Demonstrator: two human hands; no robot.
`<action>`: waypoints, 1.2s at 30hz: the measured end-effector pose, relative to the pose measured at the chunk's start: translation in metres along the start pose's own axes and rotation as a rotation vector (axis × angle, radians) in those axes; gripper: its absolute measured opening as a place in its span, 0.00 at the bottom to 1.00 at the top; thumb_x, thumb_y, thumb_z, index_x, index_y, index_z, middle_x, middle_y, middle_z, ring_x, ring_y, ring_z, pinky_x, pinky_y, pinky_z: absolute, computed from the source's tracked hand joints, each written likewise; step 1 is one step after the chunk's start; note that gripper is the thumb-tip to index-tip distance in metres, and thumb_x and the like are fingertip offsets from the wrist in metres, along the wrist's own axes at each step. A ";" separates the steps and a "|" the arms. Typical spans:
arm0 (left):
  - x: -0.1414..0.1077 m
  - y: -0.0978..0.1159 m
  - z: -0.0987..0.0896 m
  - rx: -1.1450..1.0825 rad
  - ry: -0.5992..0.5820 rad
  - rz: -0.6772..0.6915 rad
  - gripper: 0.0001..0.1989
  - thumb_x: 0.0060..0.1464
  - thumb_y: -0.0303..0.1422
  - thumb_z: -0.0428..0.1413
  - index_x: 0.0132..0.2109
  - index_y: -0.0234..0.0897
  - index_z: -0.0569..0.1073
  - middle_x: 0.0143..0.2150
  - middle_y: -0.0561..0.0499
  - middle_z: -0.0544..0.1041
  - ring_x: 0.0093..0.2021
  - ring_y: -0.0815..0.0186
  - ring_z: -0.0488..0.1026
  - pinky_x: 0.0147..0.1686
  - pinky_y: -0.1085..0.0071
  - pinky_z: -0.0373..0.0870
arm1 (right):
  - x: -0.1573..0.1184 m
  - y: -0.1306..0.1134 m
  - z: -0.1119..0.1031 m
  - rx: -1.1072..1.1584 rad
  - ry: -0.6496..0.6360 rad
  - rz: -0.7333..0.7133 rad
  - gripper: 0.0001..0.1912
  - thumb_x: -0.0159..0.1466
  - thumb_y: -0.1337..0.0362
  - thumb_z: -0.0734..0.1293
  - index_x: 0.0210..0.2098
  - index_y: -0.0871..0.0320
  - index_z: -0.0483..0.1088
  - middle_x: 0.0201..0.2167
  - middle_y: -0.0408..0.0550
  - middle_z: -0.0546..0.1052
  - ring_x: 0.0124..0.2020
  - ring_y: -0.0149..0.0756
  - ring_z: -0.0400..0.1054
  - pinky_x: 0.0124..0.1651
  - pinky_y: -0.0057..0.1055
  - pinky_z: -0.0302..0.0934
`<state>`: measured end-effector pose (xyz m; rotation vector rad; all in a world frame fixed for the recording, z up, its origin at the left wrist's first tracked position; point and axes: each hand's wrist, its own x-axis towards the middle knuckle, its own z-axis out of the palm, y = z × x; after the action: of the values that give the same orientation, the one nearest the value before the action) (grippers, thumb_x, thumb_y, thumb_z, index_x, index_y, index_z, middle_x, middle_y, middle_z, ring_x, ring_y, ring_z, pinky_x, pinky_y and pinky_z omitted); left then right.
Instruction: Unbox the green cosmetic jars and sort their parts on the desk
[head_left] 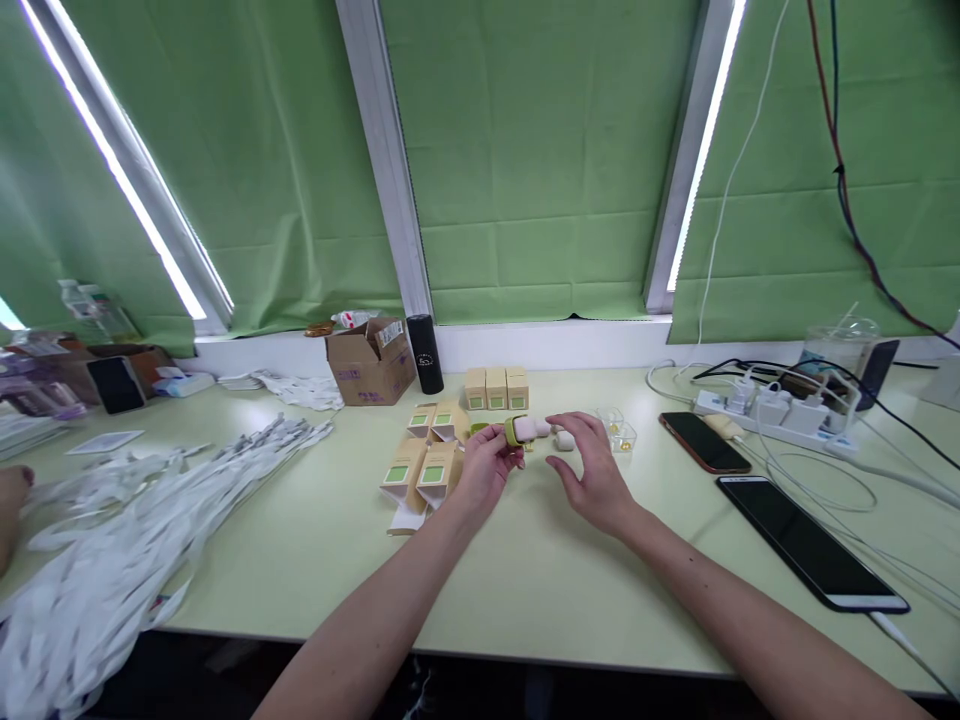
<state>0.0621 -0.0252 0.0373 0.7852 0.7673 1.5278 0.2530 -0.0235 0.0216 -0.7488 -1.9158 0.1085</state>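
My left hand (487, 462) pinches a small piece with a green ring-shaped band and a pale pink rounded body (529, 429), whose exact kind I cannot make out. My right hand (592, 475) is just right of it, thumb and fingers apart; the index fingertip is close to the pale end, and I cannot tell whether it touches. Behind the right fingers lies a small whitish rounded piece (564, 441). Left of my left hand stand several small cardboard boxes (405, 470) with green-square labels, some with flaps open. Small clear containers (621, 438) with yellowish contents sit beyond my right hand.
Three closed small boxes (496, 389) stand at the back, near a black cylinder (425, 355) and a carton (369, 365). White strips (150, 520) cover the left; another person's hand (13, 500) is at the edge. Phones (810, 540), cables and a power strip (780, 420) lie right.
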 end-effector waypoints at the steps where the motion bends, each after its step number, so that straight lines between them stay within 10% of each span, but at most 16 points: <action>1: -0.001 -0.001 0.000 0.007 -0.016 -0.011 0.14 0.42 0.30 0.69 0.33 0.33 0.72 0.28 0.48 0.78 0.22 0.70 0.72 0.22 0.74 0.68 | -0.001 -0.004 0.003 0.040 -0.012 0.019 0.27 0.69 0.63 0.65 0.66 0.48 0.60 0.59 0.55 0.71 0.64 0.54 0.61 0.64 0.58 0.62; 12: -0.017 0.001 0.013 0.172 -0.161 -0.006 0.15 0.47 0.37 0.69 0.33 0.34 0.72 0.27 0.52 0.73 0.21 0.71 0.69 0.20 0.73 0.63 | -0.001 -0.009 0.005 0.203 0.004 0.093 0.19 0.70 0.62 0.66 0.60 0.47 0.68 0.55 0.54 0.73 0.60 0.51 0.66 0.62 0.55 0.66; 22: -0.034 0.002 0.014 0.782 -0.235 0.739 0.24 0.52 0.21 0.61 0.55 0.42 0.74 0.57 0.41 0.74 0.56 0.53 0.72 0.56 0.58 0.68 | 0.000 -0.002 0.009 0.548 0.058 0.405 0.20 0.65 0.49 0.72 0.52 0.52 0.74 0.50 0.51 0.81 0.48 0.45 0.76 0.54 0.47 0.72; 36: -0.028 -0.004 0.009 0.936 -0.224 0.768 0.19 0.62 0.31 0.61 0.59 0.45 0.74 0.56 0.42 0.74 0.58 0.52 0.71 0.58 0.56 0.69 | 0.001 -0.002 0.005 0.880 -0.045 0.531 0.27 0.62 0.48 0.76 0.56 0.51 0.72 0.42 0.49 0.82 0.41 0.40 0.76 0.51 0.43 0.73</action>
<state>0.0743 -0.0518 0.0375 2.0951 1.0852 1.6486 0.2473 -0.0230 0.0208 -0.6060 -1.4360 1.2129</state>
